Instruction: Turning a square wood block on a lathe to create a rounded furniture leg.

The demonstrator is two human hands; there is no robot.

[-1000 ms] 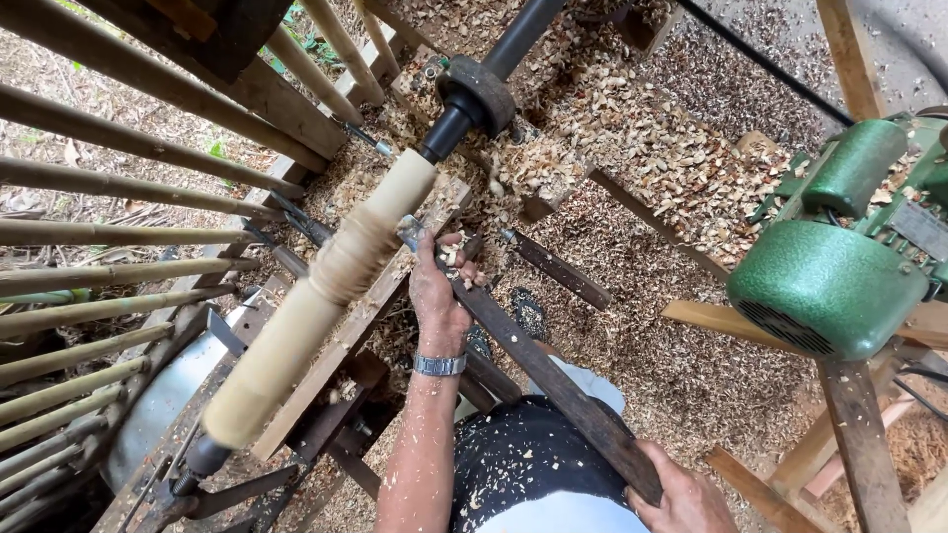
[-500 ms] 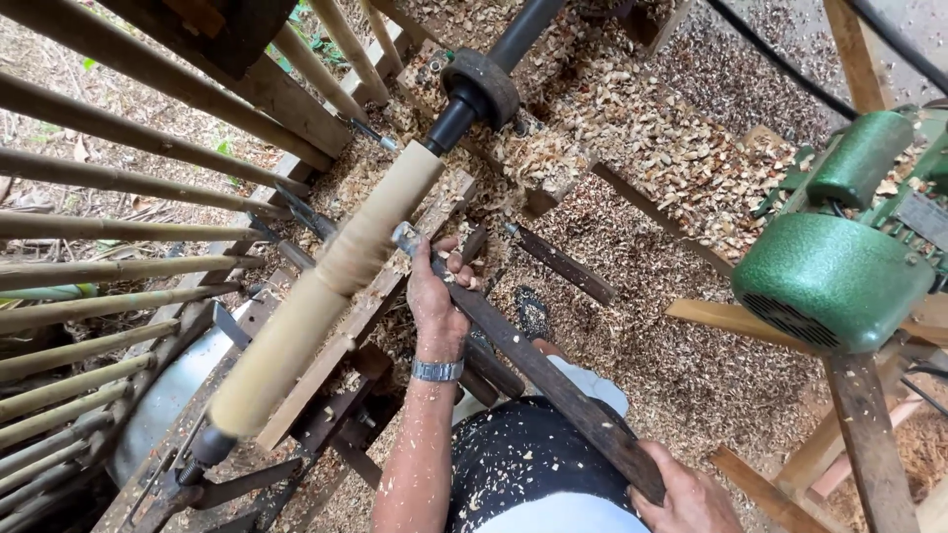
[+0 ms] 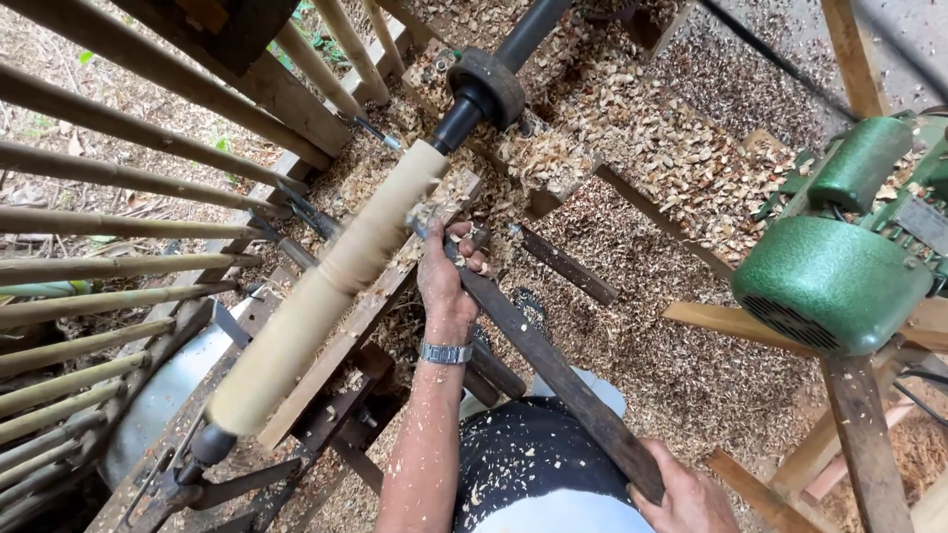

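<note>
While the pale wooden spindle (image 3: 331,286) lies mounted between the lathe's dark drive end (image 3: 486,89) and the far centre (image 3: 212,444), the left hand (image 3: 444,276) has its fingers (image 3: 464,237) curled together over the front of a long dark turning chisel (image 3: 553,370), pinning it down on the wooden tool rest (image 3: 365,316). The right hand (image 3: 686,498) is wrapped shut around the chisel's handle end, low by the person's speckled shorts (image 3: 523,469).

By the look of it the step in hand is shaping the spindle's upper stretch: the chisel tip (image 3: 420,219) meets the wood just ahead of the left fingertips, near the drive end. A next move would call for a steady slide along the rest, tip kept low.

Room is tight ahead of the fingers, where the drive end sits close. Behind them the rest runs free alongside the spindle. Beyond the spindle stands a rack of finished poles (image 3: 118,197); off to the right of the fingers, well apart, sits a green motor (image 3: 829,281) over shavings (image 3: 642,148).
</note>
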